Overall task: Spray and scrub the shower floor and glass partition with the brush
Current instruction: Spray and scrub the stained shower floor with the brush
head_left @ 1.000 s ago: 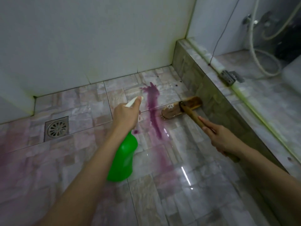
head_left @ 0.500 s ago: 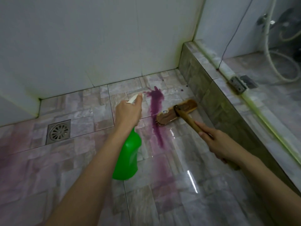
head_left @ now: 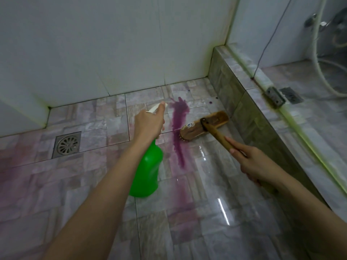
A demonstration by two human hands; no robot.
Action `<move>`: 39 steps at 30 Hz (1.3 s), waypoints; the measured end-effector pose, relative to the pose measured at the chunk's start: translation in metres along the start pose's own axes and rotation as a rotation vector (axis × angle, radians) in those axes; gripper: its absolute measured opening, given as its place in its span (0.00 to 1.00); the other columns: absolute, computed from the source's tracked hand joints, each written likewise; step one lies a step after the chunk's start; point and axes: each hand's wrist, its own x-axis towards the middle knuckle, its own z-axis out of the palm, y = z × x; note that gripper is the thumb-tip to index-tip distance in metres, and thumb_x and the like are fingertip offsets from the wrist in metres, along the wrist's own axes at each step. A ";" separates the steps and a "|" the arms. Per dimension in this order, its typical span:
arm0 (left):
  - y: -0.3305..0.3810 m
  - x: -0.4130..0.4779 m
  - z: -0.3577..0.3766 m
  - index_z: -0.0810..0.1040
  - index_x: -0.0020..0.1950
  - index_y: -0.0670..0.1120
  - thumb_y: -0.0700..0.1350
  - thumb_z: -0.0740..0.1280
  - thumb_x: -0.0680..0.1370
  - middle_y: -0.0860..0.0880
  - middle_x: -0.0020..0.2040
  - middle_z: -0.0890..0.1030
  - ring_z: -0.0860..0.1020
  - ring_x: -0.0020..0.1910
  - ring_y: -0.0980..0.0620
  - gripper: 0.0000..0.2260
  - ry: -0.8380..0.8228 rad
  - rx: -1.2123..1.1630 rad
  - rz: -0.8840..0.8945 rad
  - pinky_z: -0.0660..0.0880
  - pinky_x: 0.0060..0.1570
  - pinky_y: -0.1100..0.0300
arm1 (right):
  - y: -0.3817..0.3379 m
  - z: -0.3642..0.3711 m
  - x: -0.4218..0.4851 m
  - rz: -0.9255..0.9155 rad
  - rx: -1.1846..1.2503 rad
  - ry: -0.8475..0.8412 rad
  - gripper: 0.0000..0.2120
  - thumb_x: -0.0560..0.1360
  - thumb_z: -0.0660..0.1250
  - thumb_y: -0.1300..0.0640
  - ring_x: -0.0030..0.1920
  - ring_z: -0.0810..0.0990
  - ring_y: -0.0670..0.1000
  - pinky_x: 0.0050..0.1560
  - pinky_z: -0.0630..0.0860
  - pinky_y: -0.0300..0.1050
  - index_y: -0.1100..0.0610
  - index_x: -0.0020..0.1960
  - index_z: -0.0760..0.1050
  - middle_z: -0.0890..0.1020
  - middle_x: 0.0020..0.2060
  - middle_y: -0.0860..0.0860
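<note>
Compared with a second ago, little has changed on my feed. The brush (head_left: pixel 204 125) head has slid a little left, so its near end now touches the edge of the purple streak (head_left: pixel 179 126) instead of sitting just beside it. The bottle hand is holding much the same place.

My left hand (head_left: pixel 149 124) is wrapped round the neck of the green spray bottle (head_left: pixel 148 171). Its forefinger reaches forward onto the white nozzle (head_left: pixel 155 108), which points at the top of the streak. The bottle body hangs under the wrist, above the floor. My right hand (head_left: pixel 257 163) grips the wooden handle (head_left: pixel 218 136) with fingers curled beneath and the forefinger laid straight along the top. The arm comes in low from the right.

The brush head is brown wood with a wet shine. It lies bristles down on the shower floor (head_left: pixel 93 184), angled, with its far end near the base of the tiled curb (head_left: pixel 232 102). The floor tiles are glossy and carry a faint pink wash. The streak is darkest at the top and thins toward me. A square metal drain (head_left: pixel 67 144) sits well to the left. The glass partition (head_left: pixel 281 34) stands on the curb, with a metal hinge bracket (head_left: pixel 274 97) at its foot.
</note>
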 end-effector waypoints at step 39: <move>-0.017 0.001 -0.049 0.85 0.40 0.48 0.62 0.63 0.80 0.46 0.40 0.87 0.77 0.22 0.54 0.22 0.118 -0.187 -0.042 0.74 0.25 0.61 | -0.106 0.041 0.138 -0.122 -0.265 0.088 0.23 0.83 0.49 0.54 0.28 0.74 0.54 0.26 0.73 0.46 0.41 0.76 0.54 0.81 0.47 0.63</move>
